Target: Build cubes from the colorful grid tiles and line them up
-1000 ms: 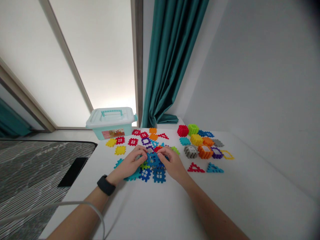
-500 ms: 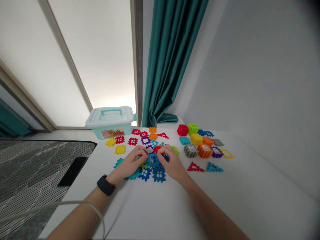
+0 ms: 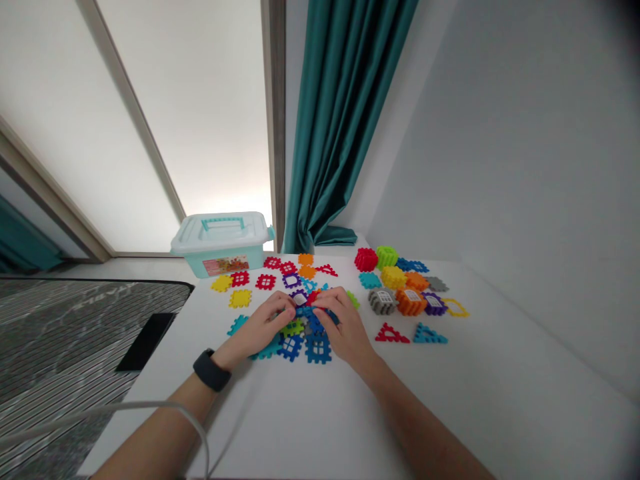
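Note:
Between the fingertips of both hands is a blue toothed building tile (image 3: 306, 311), seen nearly edge-on above a loose pile. My left hand (image 3: 267, 325), a dark band on its wrist, pinches the tile's left end. At the right end, my right hand (image 3: 346, 327) closes thumb and fingers on it, hiding part of it. Under and in front of the hands lie a lime green tile (image 3: 293, 327), a dark blue window tile (image 3: 291, 347) and a blue window tile (image 3: 318, 349). A purple tile (image 3: 299, 298) sits just beyond the fingers.
A lidded teal box (image 3: 225, 247) stands at the back left of the white table (image 3: 300, 420). Red tiles (image 3: 265, 282) and yellow tiles (image 3: 241, 298) lie before it. Toothed cubes, including an orange cube (image 3: 411, 302), group at right near a red triangle (image 3: 392, 333). A pale cable (image 3: 150, 404) crosses the lower left.
The blue tile has tipped from showing its window face to nearly edge-on, uncovering more of the pile beneath. My hands have hardly shifted.

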Motion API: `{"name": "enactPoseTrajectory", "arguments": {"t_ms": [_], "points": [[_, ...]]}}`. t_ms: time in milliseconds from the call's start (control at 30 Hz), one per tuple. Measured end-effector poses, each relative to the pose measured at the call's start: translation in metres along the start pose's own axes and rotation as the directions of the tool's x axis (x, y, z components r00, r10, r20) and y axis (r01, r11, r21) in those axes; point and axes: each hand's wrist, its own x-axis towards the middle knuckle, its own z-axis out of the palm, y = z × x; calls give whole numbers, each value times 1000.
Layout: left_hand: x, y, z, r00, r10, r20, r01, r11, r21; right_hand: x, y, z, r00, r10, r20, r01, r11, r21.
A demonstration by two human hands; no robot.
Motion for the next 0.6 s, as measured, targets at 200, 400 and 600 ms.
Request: {"name": "enactPoseTrajectory", "arguments": {"t_ms": [200,400,600], "points": [[0,-4,-1,977,154,-147,-117,965,233,-1,-1,-4,998,-21,52,23,999,-39],[-2,-7,-3,931,326,-165,-219,860,461,-3,1,-2,988,26,155,-16,998,-63],[-4,-10,-4,919,367,-147,-239,812,533,-3,7,-2,984,-19,180,38,994,-100]]}}
